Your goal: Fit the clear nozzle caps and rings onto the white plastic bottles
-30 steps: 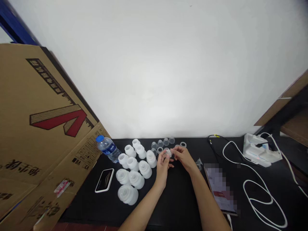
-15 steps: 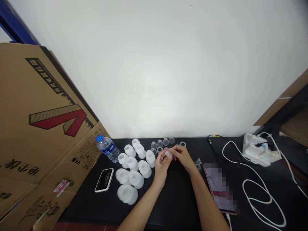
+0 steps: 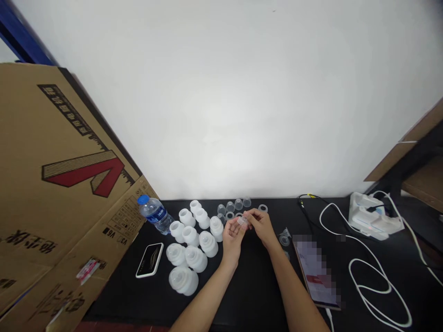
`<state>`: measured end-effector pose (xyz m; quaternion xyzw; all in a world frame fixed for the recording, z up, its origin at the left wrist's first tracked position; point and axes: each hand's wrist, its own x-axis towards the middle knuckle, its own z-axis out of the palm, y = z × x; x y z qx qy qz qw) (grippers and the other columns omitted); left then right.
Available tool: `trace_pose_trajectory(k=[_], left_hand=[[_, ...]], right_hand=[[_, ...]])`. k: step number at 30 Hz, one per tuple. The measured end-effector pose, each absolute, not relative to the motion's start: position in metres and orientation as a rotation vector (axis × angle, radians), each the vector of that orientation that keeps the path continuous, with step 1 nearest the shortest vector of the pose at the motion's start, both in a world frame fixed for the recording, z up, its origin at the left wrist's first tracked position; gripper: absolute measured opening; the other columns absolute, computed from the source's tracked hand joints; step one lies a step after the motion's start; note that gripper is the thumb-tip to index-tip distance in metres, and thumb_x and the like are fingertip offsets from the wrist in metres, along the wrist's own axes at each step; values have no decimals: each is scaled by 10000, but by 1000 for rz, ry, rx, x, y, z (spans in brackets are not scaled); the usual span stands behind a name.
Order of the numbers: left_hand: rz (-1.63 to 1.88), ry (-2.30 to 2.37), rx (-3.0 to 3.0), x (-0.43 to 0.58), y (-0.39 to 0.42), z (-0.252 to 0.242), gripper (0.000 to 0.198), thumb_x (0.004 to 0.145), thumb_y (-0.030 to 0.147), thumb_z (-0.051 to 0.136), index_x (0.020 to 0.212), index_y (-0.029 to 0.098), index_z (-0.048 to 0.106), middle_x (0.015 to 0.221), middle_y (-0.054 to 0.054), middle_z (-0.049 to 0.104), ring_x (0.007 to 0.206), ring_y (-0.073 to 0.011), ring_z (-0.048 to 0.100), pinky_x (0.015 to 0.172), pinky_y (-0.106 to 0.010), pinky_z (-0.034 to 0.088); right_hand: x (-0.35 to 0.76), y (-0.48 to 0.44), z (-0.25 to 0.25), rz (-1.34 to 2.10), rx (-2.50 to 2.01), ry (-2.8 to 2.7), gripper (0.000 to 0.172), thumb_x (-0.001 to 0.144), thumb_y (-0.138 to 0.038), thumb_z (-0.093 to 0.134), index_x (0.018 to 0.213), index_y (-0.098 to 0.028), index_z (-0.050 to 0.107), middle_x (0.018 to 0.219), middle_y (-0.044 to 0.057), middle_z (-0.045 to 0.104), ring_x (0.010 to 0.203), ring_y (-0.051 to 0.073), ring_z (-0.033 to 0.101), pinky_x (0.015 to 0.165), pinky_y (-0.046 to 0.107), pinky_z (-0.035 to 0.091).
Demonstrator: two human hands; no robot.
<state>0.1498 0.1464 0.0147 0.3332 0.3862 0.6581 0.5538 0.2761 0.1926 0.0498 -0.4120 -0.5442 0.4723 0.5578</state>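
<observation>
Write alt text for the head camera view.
Left hand and right hand hold a small clear plastic piece over a black table, with frosted white plastic parts to the left and small clear cups beyond.
</observation>
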Motion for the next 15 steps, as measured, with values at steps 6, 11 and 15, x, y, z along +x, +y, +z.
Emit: trace_pose_trajectory(k=[6,11,15], left_hand=[[1543,918,791,148,147,12,495,818,480,937,1146,206,687,1229,-128,784,1194,-275,745,1108,-451,552],[1543,916,781,148,148,10,509,792,471,959,1136,204,695,1206,-121,784,1173,-270,749,1110,-454,553],[1515,897,759,148,147,11,525,807,497,944,1162,196,702,1236,-130,782,1182,-274,743,1051,-423,587]], right_hand=[[277,192,51,1119,-923,-1284,402,877,-581,809,738,-209,745,628,-14,605,521,131,504,519,273,423],[276,194,50,1122,-952,-1269,412,862,-608,819,774,-208,776,644,-15,601,527,126,482,523,276,406],[279,195,49,1184,-979,-1215,513,883,-705,753,794,-200,775,550,-46,498,502,120,418,501,269,348]])
